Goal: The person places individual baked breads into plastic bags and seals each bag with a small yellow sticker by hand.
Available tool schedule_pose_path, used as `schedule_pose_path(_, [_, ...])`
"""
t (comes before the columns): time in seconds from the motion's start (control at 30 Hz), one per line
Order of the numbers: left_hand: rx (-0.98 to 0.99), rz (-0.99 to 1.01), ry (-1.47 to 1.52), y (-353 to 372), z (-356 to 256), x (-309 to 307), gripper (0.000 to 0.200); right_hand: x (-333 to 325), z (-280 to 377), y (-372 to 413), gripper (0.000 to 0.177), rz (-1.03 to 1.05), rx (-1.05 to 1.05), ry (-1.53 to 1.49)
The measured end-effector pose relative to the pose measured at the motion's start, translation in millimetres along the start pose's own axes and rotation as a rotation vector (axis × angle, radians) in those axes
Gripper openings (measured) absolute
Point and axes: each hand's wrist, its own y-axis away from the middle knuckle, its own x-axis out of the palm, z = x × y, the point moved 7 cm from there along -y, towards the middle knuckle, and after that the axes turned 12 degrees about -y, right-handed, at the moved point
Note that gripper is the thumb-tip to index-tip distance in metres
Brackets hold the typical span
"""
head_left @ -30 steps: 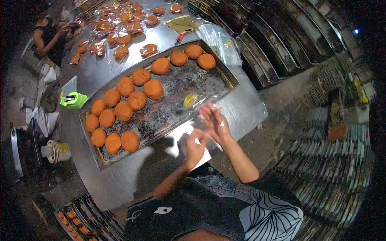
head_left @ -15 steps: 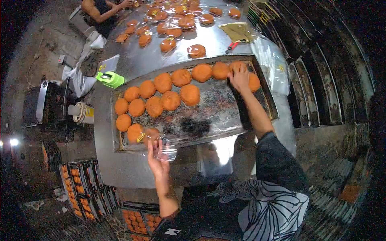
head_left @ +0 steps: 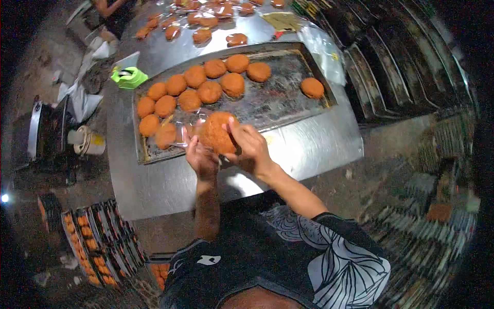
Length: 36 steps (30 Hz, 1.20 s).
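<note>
Round orange-brown bun (head_left: 217,133) sits at the centre of the frame, gripped from the right by the right hand (head_left: 252,149), whose fingers curl over its top edge. Just left of it, the left hand (head_left: 201,159) pinches a clear plastic bag (head_left: 182,135) that touches the bun's left side; whether the bun is partly inside the bag cannot be told. Both hands hover over the near edge of a dark, greasy rectangular metal baking tray (head_left: 288,105), which rests on a shiny steel table (head_left: 309,147). On the tray, a cluster of similar orange buns (head_left: 195,87) fills the left half, and one lone bun (head_left: 312,87) lies at the right end. Beyond the tray's left corner stands a bright green tape dispenser (head_left: 128,77). Farther up, bagged buns (head_left: 206,20) lie spread across the table, and another person's arm (head_left: 110,10) shows at the upper left.
</note>
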Motion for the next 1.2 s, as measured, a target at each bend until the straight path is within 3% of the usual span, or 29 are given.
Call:
schedule_pose_path(0.07, [-0.215, 0.208, 0.112, 19, 3, 13, 0.051, 9, 12, 24, 0.074, 0.063, 0.149, -0.119])
schedule_pose_path(0.1, [-0.325, 0.433, 0.197, 28, 17, 14, 0.055, 9, 16, 27, 0.076, -0.013, 0.150, -0.078])
schedule_pose_path(0.27, [-0.434, 0.249, 0.362, 53, 36, 12, 0.054, 23, 15, 24, 0.085, -0.153, 0.194, 0.098])
schedule_pose_path(0.33, [-0.663, 0.125, 0.257, 69, 46, -2, 0.051, -4, 19, 47, 0.081, -0.340, 0.305, 0.160])
schedule_pose_path(0.37, [-0.238, 0.419, -0.377, 66, 51, -14, 0.041, -13, 13, 49, 0.075, -0.338, 0.398, 0.128])
schedule_pose_path(0.4, [-0.368, 0.425, -0.396, 80, 65, -13, 0.036, -9, -21, 60, 0.052, -0.132, 0.489, 0.042])
schedule_pose_path(0.43, [-0.501, 0.430, -0.415, 95, 79, -13, 0.032, -12, -54, 67, 0.025, 0.011, 0.760, -0.087])
schedule_pose_path(0.47, [-0.631, 0.433, -0.433, 110, 92, -13, 0.028, -38, -71, 53, 0.021, -0.290, 0.432, -0.097])
schedule_pose_path(0.5, [-0.432, 0.733, -0.749, 114, 108, -6, 0.028, -66, -86, 24, 0.023, -0.216, 0.502, -0.019])
schedule_pose_path(0.57, [-0.016, 1.008, -1.318, 118, 134, 11, 0.035, -91, -61, -63, 0.022, -0.424, 0.273, -0.069])
schedule_pose_path(0.6, [0.241, 1.126, -1.504, 122, 139, 27, 0.038, -81, -52, -96, 0.021, -0.331, 0.262, -0.130])
schedule_pose_path(0.63, [0.544, 1.045, -1.480, 123, 166, 10, 0.042, -74, -46, -113, 0.019, -0.238, 0.255, -0.194])
schedule_pose_path(0.73, [0.429, 1.056, -1.585, 115, 177, 7, 0.036, -70, -45, -66, 0.021, -0.067, 0.109, -0.043])
schedule_pose_path(0.77, [0.490, 1.013, -1.555, 113, 176, 5, 0.031, -66, -71, -27, 0.021, -0.025, 0.284, 0.013])
schedule_pose_path(0.8, [0.766, 1.025, -1.449, 119, 167, 8, 0.028, -63, -102, 20, 0.021, 0.027, 0.460, 0.068])
schedule_pose_path(0.87, [0.975, 0.599, -1.479, 117, 133, -1, 0.032, -40, -142, 105, 0.024, 0.260, 0.573, -0.073])
schedule_pose_path(0.9, [0.448, 0.463, -1.744, 105, 115, -7, 0.040, -40, -137, 123, 0.024, 0.303, 0.585, -0.100])
schedule_pose_path(0.97, [0.209, 0.043, -2.102, 110, 67, -27, 0.058, -43, -137, 152, 0.023, 0.234, 0.867, -0.225])
schedule_pose_path(1.0, [0.557, -0.209, -2.262, 120, 45, -26, 0.068, -42, -128, 154, 0.019, 0.236, 0.868, -0.245])
schedule_pose_path(1.07, [0.398, 0.104, -2.085, 100, 85, -77, 0.079, -24, -118, 161, 0.020, 0.329, 0.798, -0.270])
schedule_pose_path(1.1, [0.493, 0.169, -1.997, 96, 83, -76, 0.077, -9, -120, 170, 0.029, 0.392, 0.711, -0.322])
schedule_pose_path(1.13, [0.490, 0.156, -2.003, 92, 79, -74, 0.077, -1, -113, 172, 0.042, 0.436, 0.781, -0.508])
schedule_pose_path(1.2, [0.301, 0.249, -1.968, 87, 80, -71, 0.076, 13, -117, 173, 0.046, 0.528, 0.955, -0.185])
